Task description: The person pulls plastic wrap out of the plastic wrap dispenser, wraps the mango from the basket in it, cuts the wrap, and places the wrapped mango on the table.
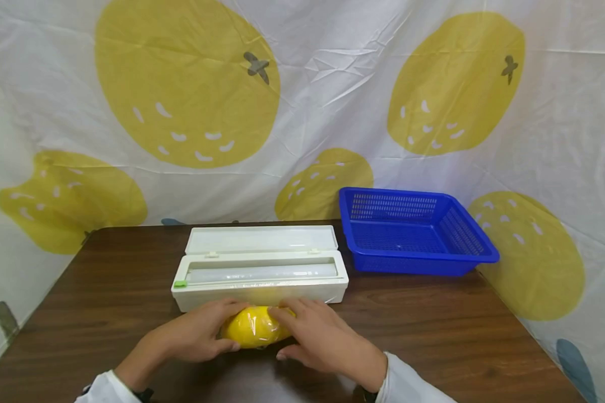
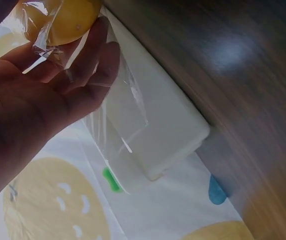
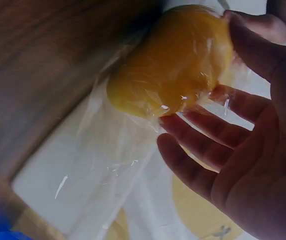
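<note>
The film-wrapped yellow fruit (image 1: 254, 327) sits at the lower centre of the frame, near the white dispenser box (image 1: 302, 294). The left hand (image 1: 199, 331) and right hand (image 1: 320, 336) grasp it from either side. It looks light and firm, probably slippery under the clear film (image 2: 131, 106); I'd hold its rounded ends, avoiding loose edges.

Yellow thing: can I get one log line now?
yellow thing: in clear film; left hand: holds one side; right hand: holds other side; white box: lid open; blue basket: right of box
</note>
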Demonstrator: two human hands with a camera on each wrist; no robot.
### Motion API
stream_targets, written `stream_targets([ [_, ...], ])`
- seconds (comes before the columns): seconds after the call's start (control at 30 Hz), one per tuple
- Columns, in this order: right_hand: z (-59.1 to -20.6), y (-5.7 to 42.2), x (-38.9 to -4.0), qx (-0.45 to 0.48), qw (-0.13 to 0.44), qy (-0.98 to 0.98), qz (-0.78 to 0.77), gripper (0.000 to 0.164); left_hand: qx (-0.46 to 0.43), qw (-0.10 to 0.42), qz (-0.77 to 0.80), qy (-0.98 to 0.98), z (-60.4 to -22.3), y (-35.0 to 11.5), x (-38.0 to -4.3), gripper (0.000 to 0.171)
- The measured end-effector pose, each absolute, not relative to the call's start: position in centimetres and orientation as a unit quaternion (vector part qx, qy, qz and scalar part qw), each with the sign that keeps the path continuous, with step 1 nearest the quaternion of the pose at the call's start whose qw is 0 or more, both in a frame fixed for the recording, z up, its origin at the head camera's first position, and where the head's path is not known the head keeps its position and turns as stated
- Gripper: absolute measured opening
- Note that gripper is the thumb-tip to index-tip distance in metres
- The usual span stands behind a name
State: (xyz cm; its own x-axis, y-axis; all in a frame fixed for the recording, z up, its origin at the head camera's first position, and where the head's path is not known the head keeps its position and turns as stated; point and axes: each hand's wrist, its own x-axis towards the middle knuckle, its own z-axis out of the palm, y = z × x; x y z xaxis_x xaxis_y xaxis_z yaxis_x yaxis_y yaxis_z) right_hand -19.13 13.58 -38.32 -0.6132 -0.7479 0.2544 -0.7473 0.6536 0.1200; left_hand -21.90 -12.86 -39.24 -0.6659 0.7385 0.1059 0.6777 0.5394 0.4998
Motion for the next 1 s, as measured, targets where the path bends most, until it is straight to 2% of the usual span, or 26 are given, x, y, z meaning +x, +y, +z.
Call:
stream_targets([
  [0.17,-38.8,13.8,-20.6,0.441,0.175,-0.878,0.058,0.031,0.402,0.032,0.242,0.882,-38.8,-12.2,-21.4,0.062],
  [0.27,-39.0,13.9,-21.1,0.448,0.172,-0.873,0.083,0.021,0.392,-0.004,0.217,0.894,-38.7,-11.6,-20.7,0.064],
  [0.6,-39.3,14.1,-22.0,0.454,0.161,-0.864,0.146,0.019,0.292,-0.114,0.056,0.948,-39.5,-8.8,-19.0,0.084],
  [0.9,-39.4,14.2,-22.3,0.443,0.145,-0.864,0.193,0.019,0.312,-0.175,-0.008,0.934,-39.7,-8.3,-18.4,0.088],
  [1.0,-39.6,14.1,-22.5,0.413,0.153,-0.87,0.223,0.019,0.324,-0.197,0.001,0.925,-39.8,-8.2,-18.4,0.082],
])
